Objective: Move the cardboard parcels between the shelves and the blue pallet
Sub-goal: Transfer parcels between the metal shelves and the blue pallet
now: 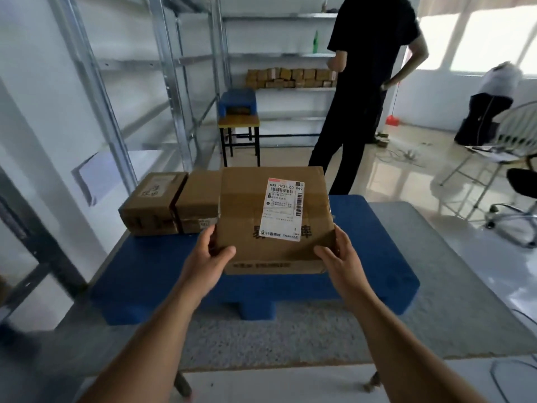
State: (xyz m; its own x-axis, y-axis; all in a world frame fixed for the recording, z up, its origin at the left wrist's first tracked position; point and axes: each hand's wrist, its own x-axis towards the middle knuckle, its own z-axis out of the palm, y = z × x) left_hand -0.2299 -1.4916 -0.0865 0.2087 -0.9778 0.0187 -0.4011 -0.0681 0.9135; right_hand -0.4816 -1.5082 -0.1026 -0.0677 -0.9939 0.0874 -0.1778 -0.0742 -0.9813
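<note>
A tall metal shelf rack (116, 91) runs up the left side. More shelves (279, 55) stand at the back wall, and one of them holds a row of small boxes (290, 77). A person in black (369, 82) stands in front of those back shelves.

A big blue pallet (151, 274) sits low on a gray mat (290, 338). Two brown parcels sit on its far left corner, touching side by side: a left parcel (151, 205) and a middle parcel (197, 202).

A bigger parcel (247, 222) is in both hands over the pallet, just right of the middle parcel. I cannot tell if its bottom sits on the pallet. It has a white label (282, 209) on top.

The left hand (207, 263) grips the near left corner, thumb on top and fingers curled round the side. The right hand (340, 257) grips the near right corner the same way.

A small blue stool (237, 101) sits on a little table (239, 123) by the back shelves. A chair (494, 146) stands at the right.
</note>
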